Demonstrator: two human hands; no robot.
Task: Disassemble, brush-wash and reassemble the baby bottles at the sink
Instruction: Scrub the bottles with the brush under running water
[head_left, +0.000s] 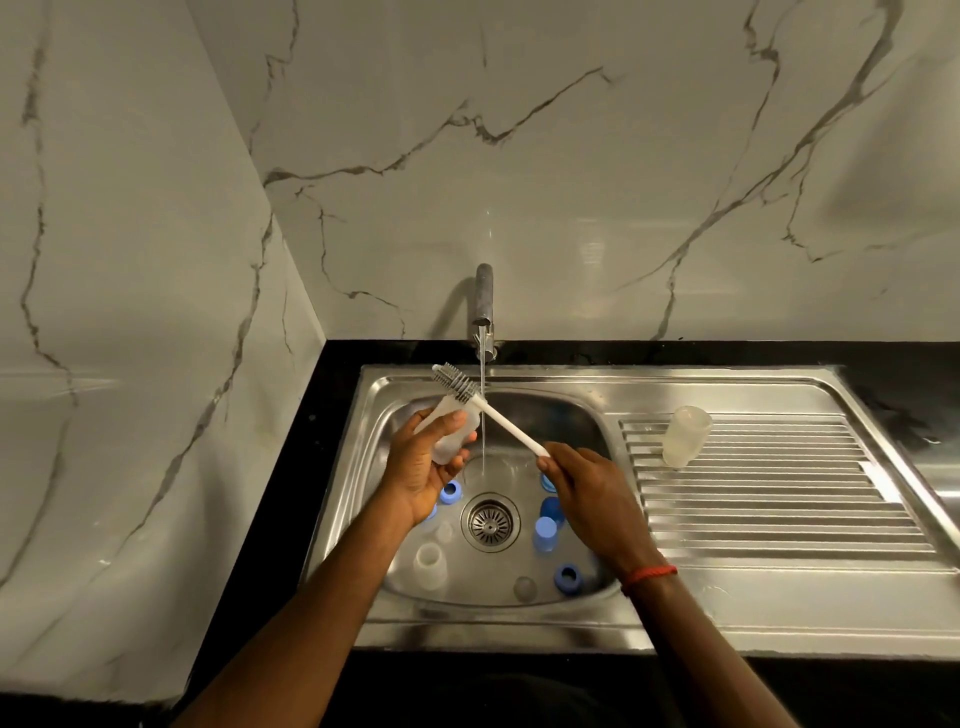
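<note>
The left hand is curled around a clear baby bottle body, gripping it over the left part of the sink basin, just left of the thin stream of water falling from the chrome tap. The right hand pinches the end of a white bottle brush with its fingers closed on the handle. The handle slants up and left across the water, and the grey bristle head sits outside the bottle, just past its upper end. Loose parts lie on the basin floor around the drain strainer. They include a blue screw ring near the left wrist, another blue ring at the near right, two blue caps under the right hand, a second clear bottle body at the near left, and a greyish teat beside the near ring. A third clear bottle body stands on the ribbed steel drainboard, well apart from the hands. A red bracelet circles the right wrist. The sink is set in a black countertop below marble-patterned walls.
</note>
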